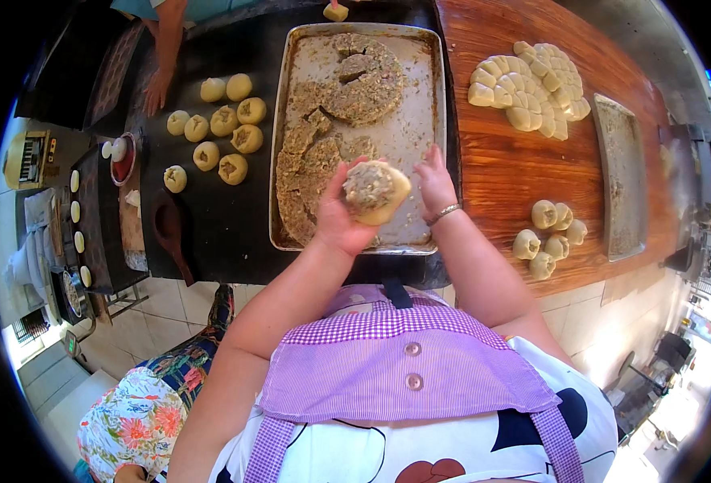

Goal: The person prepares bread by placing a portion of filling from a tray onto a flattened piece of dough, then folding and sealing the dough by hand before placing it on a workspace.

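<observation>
My left hand (341, 221) cups a piece of pale dough (389, 205) topped with a mound of coarse brown-grey filling (368, 183). It hovers over the near part of a large metal tray (421, 68). Just right of the dough, and apart from it, my right hand (434, 185) is raised with fingers spread and nothing visible in it. A bracelet circles that wrist. Broken slabs of filling (307, 173) cover the tray's left side, and a rounded mass of filling (367, 88) lies at its far end.
Several filled dough balls (224, 121) sit on the dark table, near a brown wooden spoon (168, 229) and another person's hand (156, 88). On the wooden table are clustered dough pieces (540, 92), several dough balls (559, 233) and a narrow tray (619, 177). Someone stands at my lower left.
</observation>
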The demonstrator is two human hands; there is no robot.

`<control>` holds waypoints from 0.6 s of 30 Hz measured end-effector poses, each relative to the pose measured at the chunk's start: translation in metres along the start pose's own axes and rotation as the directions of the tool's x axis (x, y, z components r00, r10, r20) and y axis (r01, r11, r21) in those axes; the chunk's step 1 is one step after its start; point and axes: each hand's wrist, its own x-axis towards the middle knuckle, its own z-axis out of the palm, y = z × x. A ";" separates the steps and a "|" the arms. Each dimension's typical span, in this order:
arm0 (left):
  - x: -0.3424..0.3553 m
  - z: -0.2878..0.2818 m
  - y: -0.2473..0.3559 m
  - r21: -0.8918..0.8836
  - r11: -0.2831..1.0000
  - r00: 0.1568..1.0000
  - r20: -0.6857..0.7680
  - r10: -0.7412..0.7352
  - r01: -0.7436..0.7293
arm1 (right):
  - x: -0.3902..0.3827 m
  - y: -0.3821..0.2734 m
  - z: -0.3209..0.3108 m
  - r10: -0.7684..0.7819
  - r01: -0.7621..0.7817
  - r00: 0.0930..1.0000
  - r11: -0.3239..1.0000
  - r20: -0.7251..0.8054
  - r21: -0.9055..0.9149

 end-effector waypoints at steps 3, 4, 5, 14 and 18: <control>0.014 0.017 -0.026 0.076 0.997 0.999 0.037 -0.008 0.005 | -0.028 -0.005 0.034 0.375 -0.505 0.860 0.521 0.347 0.688; 0.021 0.020 -0.029 0.032 0.999 0.999 0.046 0.008 -0.009 | -0.040 -0.017 0.039 0.346 -0.585 0.809 0.400 0.475 0.706; 0.030 0.024 -0.031 -0.013 1.000 0.998 0.055 0.016 -0.016 | -0.052 -0.030 0.041 0.308 -0.662 0.748 0.282 0.588 0.694; 0.033 0.058 0.000 0.109 0.983 0.989 0.042 0.143 -0.147 | -0.080 -0.055 -0.012 0.227 -0.235 0.925 0.972 0.305 -0.012; 0.022 0.038 -0.023 0.159 0.985 0.998 -0.005 -0.059 0.059 | -0.063 -0.092 0.004 0.152 -0.449 0.834 0.746 0.531 0.492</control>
